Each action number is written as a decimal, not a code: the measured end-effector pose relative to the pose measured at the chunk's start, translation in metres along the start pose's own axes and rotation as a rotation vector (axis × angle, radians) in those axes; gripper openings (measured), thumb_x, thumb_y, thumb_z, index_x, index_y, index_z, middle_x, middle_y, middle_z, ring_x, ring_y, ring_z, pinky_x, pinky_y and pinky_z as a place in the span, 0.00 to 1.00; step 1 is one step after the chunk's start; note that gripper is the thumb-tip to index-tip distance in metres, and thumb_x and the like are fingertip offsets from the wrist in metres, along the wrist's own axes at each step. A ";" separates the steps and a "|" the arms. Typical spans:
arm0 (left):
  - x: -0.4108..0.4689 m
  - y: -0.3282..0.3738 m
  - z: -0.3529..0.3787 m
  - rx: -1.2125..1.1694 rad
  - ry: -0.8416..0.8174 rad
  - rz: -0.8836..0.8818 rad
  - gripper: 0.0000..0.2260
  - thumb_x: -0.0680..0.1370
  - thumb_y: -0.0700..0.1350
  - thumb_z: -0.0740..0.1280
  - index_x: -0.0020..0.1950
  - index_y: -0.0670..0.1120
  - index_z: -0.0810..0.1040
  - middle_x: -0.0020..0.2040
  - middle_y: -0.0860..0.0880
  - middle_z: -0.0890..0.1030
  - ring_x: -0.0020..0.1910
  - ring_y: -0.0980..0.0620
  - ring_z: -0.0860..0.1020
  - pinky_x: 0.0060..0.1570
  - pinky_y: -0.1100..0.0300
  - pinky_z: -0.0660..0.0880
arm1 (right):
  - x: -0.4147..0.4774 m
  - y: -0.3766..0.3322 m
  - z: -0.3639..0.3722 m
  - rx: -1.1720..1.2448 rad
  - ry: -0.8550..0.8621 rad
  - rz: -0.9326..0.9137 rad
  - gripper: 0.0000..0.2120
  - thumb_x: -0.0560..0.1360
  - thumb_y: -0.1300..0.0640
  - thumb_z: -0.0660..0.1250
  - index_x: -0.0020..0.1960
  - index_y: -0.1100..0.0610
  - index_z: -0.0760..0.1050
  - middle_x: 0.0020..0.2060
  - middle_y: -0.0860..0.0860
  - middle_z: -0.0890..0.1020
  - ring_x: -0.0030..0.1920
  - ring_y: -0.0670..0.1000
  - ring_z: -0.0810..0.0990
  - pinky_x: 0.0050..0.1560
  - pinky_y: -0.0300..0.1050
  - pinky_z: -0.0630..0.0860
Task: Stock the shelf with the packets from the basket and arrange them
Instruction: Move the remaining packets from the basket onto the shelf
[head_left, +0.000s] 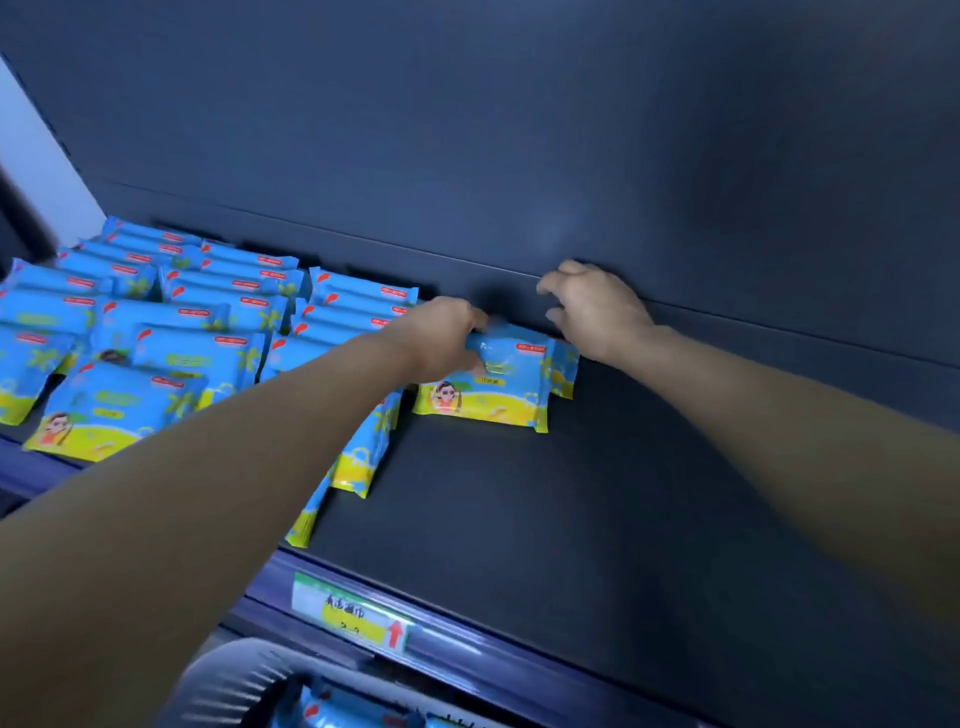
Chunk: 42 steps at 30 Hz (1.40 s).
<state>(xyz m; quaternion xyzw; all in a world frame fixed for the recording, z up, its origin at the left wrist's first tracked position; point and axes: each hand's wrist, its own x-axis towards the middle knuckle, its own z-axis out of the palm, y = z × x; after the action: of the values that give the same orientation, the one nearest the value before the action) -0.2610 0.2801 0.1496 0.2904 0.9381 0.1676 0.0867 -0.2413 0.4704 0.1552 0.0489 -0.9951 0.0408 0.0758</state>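
A blue and yellow packet (493, 387) stands near the back of the dark shelf (597, 509), with a second packet (565, 371) right behind it. My left hand (441, 338) grips the front packet's top left corner. Just right of the packets, my right hand (592, 306) hovers with loosely curled fingers, holding nothing. Several rows of the same packets (171, 322) fill the left part of the shelf. The basket (234, 686) shows at the bottom edge with more packets (332, 712) inside.
A price label (353, 616) with a red arrow sits on the shelf's front rail. The shelf's dark back wall (571, 156) rises close behind my hands. Bare shelf surface stretches to the right and in front of the held packet.
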 end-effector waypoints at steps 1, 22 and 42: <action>0.006 0.000 0.002 0.009 0.006 -0.007 0.21 0.73 0.46 0.71 0.65 0.46 0.74 0.59 0.46 0.77 0.57 0.46 0.74 0.51 0.61 0.68 | -0.002 0.001 -0.001 -0.004 0.022 -0.012 0.15 0.77 0.62 0.61 0.63 0.57 0.73 0.57 0.56 0.74 0.59 0.59 0.73 0.56 0.54 0.73; -0.085 0.027 -0.044 0.144 0.633 0.374 0.23 0.72 0.47 0.71 0.64 0.40 0.72 0.58 0.42 0.74 0.59 0.41 0.71 0.63 0.54 0.61 | -0.100 -0.074 -0.079 -0.193 0.411 -0.015 0.25 0.72 0.59 0.68 0.66 0.63 0.68 0.68 0.58 0.68 0.70 0.60 0.62 0.62 0.55 0.64; -0.294 0.024 -0.055 0.113 0.862 0.626 0.23 0.72 0.47 0.68 0.63 0.38 0.72 0.59 0.39 0.74 0.59 0.44 0.67 0.66 0.51 0.59 | -0.273 -0.222 -0.102 -0.223 0.634 0.058 0.25 0.65 0.59 0.71 0.60 0.64 0.73 0.62 0.61 0.74 0.64 0.64 0.71 0.56 0.59 0.70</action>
<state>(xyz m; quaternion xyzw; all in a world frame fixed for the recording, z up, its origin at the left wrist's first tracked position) -0.0227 0.1152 0.2282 0.4653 0.7649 0.2388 -0.3761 0.0654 0.2839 0.2298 -0.0030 -0.9212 -0.0532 0.3855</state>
